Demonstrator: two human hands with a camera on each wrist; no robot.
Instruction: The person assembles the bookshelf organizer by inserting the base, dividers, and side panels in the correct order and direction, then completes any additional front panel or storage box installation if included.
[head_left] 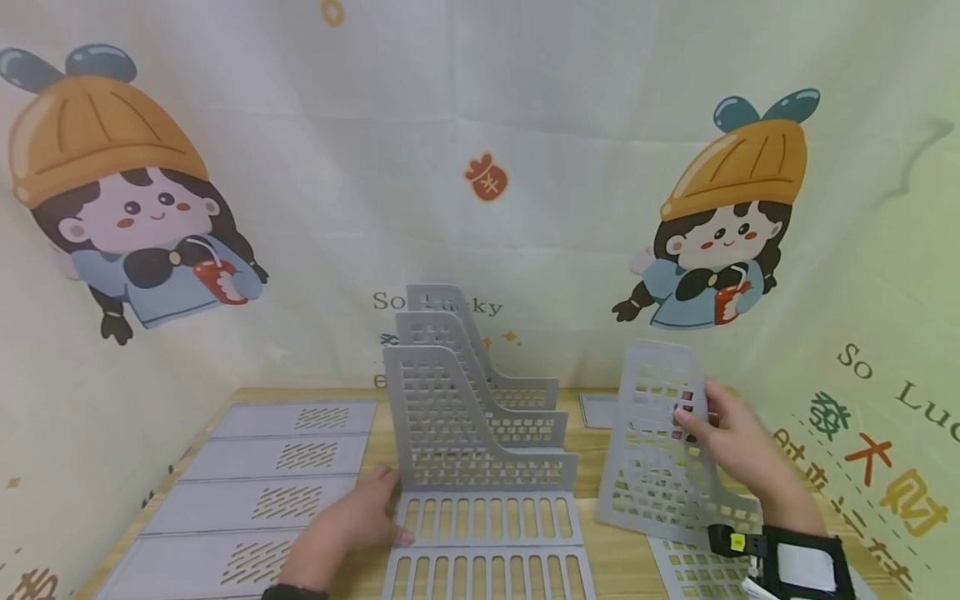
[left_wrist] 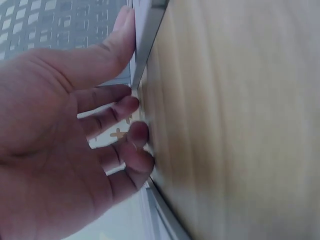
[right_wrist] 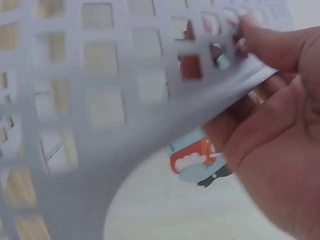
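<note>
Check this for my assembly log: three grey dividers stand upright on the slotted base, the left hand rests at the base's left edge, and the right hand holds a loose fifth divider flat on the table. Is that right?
Not quite. The head view shows the right hand holding the loose divider raised and tilted, not flat on the table. Nor is it a fifth: only three dividers stand on the slotted base. The left hand does rest at its left edge.

A bare strip of tabletop (head_left: pixel 600 467) runs between the standing grey rack (head_left: pixel 480 433) at centre and the loose divider panel (head_left: pixel 660 442) at right. Flat grey panels (head_left: pixel 255 483) cover the lower left; the backdrop (head_left: pixel 480 167) walls off the rear.
</note>
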